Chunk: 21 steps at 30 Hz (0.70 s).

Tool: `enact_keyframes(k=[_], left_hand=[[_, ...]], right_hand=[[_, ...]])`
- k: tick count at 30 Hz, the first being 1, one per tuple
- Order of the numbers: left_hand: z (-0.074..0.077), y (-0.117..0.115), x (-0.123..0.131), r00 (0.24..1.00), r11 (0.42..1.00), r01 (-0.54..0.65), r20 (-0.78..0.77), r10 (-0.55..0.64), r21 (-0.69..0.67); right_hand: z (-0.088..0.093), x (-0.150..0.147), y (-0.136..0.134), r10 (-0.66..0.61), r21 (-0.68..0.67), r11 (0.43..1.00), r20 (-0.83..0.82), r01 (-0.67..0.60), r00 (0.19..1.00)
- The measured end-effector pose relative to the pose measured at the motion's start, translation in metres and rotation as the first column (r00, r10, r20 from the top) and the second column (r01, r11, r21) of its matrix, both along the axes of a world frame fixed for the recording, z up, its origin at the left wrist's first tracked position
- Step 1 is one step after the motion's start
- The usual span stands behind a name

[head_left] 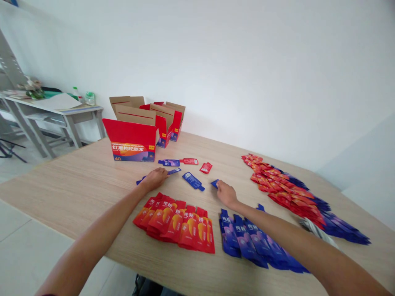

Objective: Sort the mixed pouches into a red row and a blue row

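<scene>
My left hand point(155, 178) lies flat on the wooden table point(77, 185), its fingers resting on a blue sachet point(174, 171). My right hand point(226, 193) touches another blue sachet point(214, 183) with its fingertips. Between the hands lies a loose blue sachet point(193, 181). Further back lie a blue-and-red pair of sachets point(178, 162) and a small red sachet point(205, 167). In front of me sit a fanned row of red sachets point(177, 223) and a row of blue sachets point(253, 240).
An open red carton point(131, 142) stands at the back left with two more open cartons point(168, 119) behind it. A long mixed pile of red and blue sachets point(296, 195) runs along the right. A grey side table point(61, 113) stands by the wall at left.
</scene>
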State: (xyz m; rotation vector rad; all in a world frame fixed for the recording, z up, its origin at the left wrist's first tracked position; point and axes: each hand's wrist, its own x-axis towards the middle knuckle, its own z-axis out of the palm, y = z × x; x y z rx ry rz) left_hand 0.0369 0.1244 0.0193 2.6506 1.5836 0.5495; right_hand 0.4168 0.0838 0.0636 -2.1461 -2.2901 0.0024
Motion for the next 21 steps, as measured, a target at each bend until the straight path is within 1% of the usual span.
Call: enact_keyframes(k=[3, 6, 9, 13, 15, 17, 19, 21], left_hand=[[0.004, -0.002, -0.001, 0.998, 0.997, -0.059, 0.01, 0.058, 0.042], [0.009, -0.007, -0.005, 0.993, 0.99, -0.119, 0.024, 0.117, 0.071], [0.015, -0.017, -0.014, 0.982, 0.979, -0.186, 0.051, 0.182, 0.088], [0.024, -0.038, -0.03, 0.961, 0.958, -0.268, 0.104, 0.258, 0.101], [0.027, -0.051, -0.038, 0.946, 0.944, -0.31, 0.132, 0.295, 0.113], [0.028, -0.064, -0.045, 0.926, 0.926, -0.352, 0.196, 0.322, 0.14], [0.028, -0.076, -0.049, 0.888, 0.898, -0.402, 0.312, 0.337, 0.176], [0.028, -0.087, -0.05, 0.818, 0.857, -0.473, 0.463, 0.341, 0.205]], right_hand=[[0.009, 0.009, -0.016, -0.035, 0.065, 0.997, -0.069, 0.039, 0.997], [0.018, 0.02, -0.024, -0.077, 0.107, 0.99, -0.122, 0.091, 0.99], [0.025, 0.029, -0.025, -0.127, 0.14, 0.978, -0.197, 0.157, 0.972], [0.029, 0.036, -0.02, -0.171, 0.148, 0.958, -0.389, 0.245, 0.905], [0.026, 0.037, -0.019, -0.169, 0.153, 0.954, -0.439, 0.259, 0.882], [0.018, 0.038, -0.02, -0.16, 0.149, 0.955, -0.475, 0.258, 0.865], [0.006, 0.039, -0.021, -0.123, 0.137, 0.96, -0.575, 0.244, 0.809], [-0.006, 0.039, -0.021, -0.074, 0.13, 0.967, -0.684, 0.221, 0.726]])
